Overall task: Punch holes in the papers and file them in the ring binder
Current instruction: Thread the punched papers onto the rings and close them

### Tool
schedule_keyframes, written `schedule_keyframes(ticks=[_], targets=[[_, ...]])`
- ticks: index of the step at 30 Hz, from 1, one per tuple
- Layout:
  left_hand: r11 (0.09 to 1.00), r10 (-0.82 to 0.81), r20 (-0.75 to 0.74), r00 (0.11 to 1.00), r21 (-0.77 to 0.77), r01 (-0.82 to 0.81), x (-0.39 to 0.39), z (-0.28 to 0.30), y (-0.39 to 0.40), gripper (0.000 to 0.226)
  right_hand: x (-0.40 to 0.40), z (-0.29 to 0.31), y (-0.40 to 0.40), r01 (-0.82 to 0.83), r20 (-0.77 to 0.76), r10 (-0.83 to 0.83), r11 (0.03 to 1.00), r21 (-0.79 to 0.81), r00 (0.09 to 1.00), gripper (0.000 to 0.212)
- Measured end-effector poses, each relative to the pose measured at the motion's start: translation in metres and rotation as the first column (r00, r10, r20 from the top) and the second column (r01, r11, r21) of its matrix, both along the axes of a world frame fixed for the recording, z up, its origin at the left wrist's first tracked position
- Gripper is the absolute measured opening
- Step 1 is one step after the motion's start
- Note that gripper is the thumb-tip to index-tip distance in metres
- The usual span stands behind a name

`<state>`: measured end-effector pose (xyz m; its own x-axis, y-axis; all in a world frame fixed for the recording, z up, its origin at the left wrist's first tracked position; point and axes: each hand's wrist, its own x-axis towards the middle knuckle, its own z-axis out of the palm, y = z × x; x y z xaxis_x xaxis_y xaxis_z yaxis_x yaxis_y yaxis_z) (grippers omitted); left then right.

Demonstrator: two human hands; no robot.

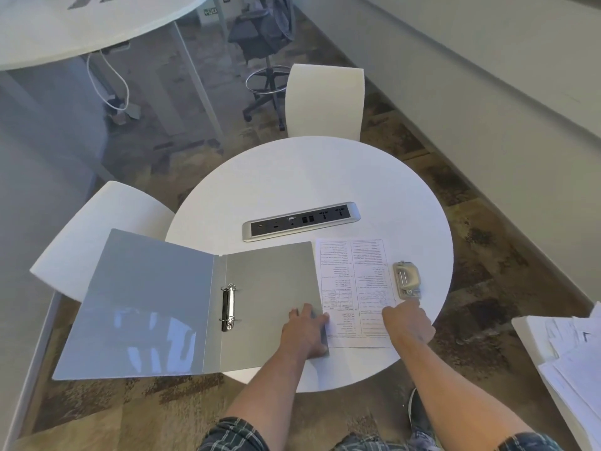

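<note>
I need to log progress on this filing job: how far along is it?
Early. Done: the ring binder lies open on the round table, rings empty. In hand: the left hand rests on the binder's edge; the right hand reaches toward the hole punch beside the printed papers. Left: punching and filing.

I'm in an office, in what looks like a meeting corner. The round white table (325, 177) in front of me has a socket strip (300, 221) set into its top, with power and data ports. Two white chairs (325, 99) stand at it. Across the patterned carpet (471, 242) there's a dark swivel chair (263, 34) on castors beside a big white desk (81, 24) with a cable hanging beneath.
</note>
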<state>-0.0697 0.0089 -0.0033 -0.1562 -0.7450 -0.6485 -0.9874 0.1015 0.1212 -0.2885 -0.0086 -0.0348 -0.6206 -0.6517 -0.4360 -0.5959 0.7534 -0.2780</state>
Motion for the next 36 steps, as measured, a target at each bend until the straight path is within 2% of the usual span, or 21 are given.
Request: schedule_keyframes(ticks=[2,4,6,8,10,12,13,14,15,20,23,25,29,31,33,36], targets=[[1.000,0.005,-0.003,1.000,-0.001,-0.005,0.000,0.000,0.000,0.078,0.001,0.001,0.001,-0.038,-0.055,0.038,0.999,-0.003,0.998,0.024],[1.000,0.011,-0.004,1.000,0.003,-0.011,-0.001,0.002,0.000,0.078,0.002,0.003,0.000,-0.044,-0.047,0.044,0.999,-0.006,0.998,0.024],[1.000,0.020,-0.004,1.000,0.006,-0.020,-0.002,0.002,-0.001,0.078,-0.001,-0.001,-0.001,-0.012,0.036,0.012,1.000,-0.004,0.999,0.035],[1.000,0.026,-0.005,1.000,0.005,-0.026,-0.003,0.000,-0.001,0.077,-0.006,-0.005,-0.003,0.031,0.227,-0.025,0.999,-0.023,0.974,0.047],[1.000,0.027,-0.006,1.000,0.001,-0.027,-0.002,-0.002,0.000,0.077,-0.006,-0.003,-0.004,0.137,0.502,-0.079,0.987,-0.079,0.861,0.051],[1.000,0.018,-0.003,1.000,-0.003,-0.018,-0.002,-0.002,0.000,0.078,-0.004,0.006,-0.005,0.273,0.760,-0.137,0.960,-0.055,0.635,0.044],[1.000,0.013,-0.001,1.000,-0.003,-0.013,-0.002,-0.002,0.000,0.078,-0.003,0.011,-0.004,0.308,0.837,-0.145,0.951,-0.029,0.528,0.038],[1.000,0.013,0.001,1.000,-0.001,-0.013,-0.002,-0.002,0.000,0.078,-0.003,0.016,-0.002,0.325,0.878,-0.131,0.945,-0.029,0.461,0.034],[1.000,0.014,0.003,1.000,0.001,-0.014,-0.002,-0.001,0.000,0.079,-0.004,0.017,-0.001,0.325,0.878,-0.101,0.944,-0.064,0.467,0.032],[1.000,0.017,0.006,1.000,0.003,-0.017,-0.002,0.000,0.000,0.078,-0.018,0.015,0.007,0.295,0.762,-0.003,0.923,-0.247,0.648,0.013],[1.000,0.019,0.008,1.000,-0.002,-0.019,-0.003,0.001,0.000,0.077,-0.025,0.017,0.004,0.037,0.592,0.133,0.963,-0.266,0.795,0.015],[1.000,0.028,-0.003,1.000,-0.001,-0.028,-0.003,0.002,-0.001,0.075,-0.026,0.021,0.000,-0.096,0.535,0.223,0.962,-0.255,0.815,0.013],[0.997,0.067,-0.027,0.997,0.044,-0.066,-0.006,0.006,-0.005,0.077,-0.023,0.035,-0.007,-0.151,0.525,0.296,0.942,-0.301,0.798,0.011],[0.991,0.107,-0.056,0.993,0.088,-0.102,-0.008,0.006,-0.005,0.089,-0.024,0.043,-0.009,-0.123,0.461,0.281,0.931,-0.343,0.842,0.009],[0.982,0.152,-0.096,0.984,0.126,-0.139,-0.007,0.004,-0.006,0.102,-0.030,0.050,-0.011,-0.027,0.418,0.226,0.902,-0.432,0.880,0.018],[0.976,0.217,-0.162,0.963,0.058,-0.210,0.000,0.003,-0.005,0.103,-0.041,0.057,-0.013,0.184,0.529,0.147,0.833,-0.522,0.836,0.020]])
